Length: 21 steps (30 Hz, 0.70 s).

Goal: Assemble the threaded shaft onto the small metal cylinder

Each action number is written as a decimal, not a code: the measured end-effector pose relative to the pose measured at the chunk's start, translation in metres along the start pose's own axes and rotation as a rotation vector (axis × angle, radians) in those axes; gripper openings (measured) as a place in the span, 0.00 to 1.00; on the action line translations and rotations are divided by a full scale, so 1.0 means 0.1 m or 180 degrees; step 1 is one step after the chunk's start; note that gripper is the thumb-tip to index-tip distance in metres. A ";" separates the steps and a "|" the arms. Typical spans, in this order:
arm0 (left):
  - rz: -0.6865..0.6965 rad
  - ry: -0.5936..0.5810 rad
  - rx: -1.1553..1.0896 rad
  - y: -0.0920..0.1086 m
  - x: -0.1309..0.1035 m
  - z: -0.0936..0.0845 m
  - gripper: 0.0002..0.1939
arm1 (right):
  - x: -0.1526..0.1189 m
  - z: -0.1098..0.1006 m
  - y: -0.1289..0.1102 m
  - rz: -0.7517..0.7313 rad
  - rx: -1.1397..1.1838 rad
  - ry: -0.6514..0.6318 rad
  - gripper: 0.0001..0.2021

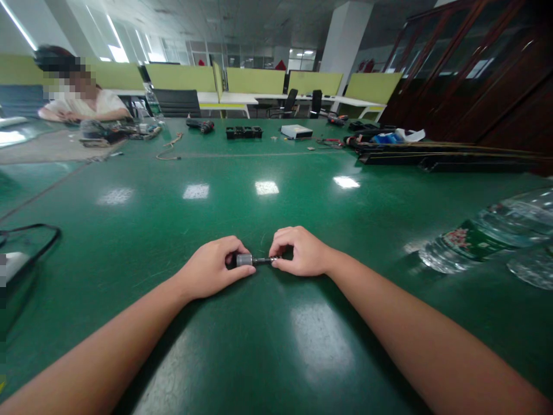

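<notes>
Crosswise, grey cylinder [244,260] in left hand [216,266]; thin shaft [261,261] in right hand [300,253].

The green tabletop [242,213] carries a black cable [57,233] at nine o'clock, a drill-shaped tool [200,125] at eleven, a white-topped box [296,132] at twelve, long black strips [444,157] at two and a labelled clear bottle [475,236] at three.

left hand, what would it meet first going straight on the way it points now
Probably the right hand, which pinches the rod ahead of the cylinder that the left hand holds, though depth is hard to judge.
</notes>
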<state>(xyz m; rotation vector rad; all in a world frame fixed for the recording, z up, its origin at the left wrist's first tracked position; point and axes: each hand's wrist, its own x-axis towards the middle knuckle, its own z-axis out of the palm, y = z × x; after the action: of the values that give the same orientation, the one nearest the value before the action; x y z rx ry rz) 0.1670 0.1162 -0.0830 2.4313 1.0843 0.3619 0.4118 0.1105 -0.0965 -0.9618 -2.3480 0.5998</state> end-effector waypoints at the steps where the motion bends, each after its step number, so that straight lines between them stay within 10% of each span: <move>1: -0.0008 0.0004 -0.0002 0.00 0.00 0.00 0.15 | 0.00 -0.02 0.01 0.0069 0.0063 -0.0040 0.01; 21: 0.0002 0.0061 -0.0015 0.00 -0.01 -0.01 0.15 | 0.02 -0.01 -0.03 0.0440 0.0431 0.0140 0.03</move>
<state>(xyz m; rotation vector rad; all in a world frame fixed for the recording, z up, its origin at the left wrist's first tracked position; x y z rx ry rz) 0.1661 0.1158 -0.0826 2.4287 1.0894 0.3884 0.4104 0.1102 -0.0936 -1.0694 -2.1843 0.7731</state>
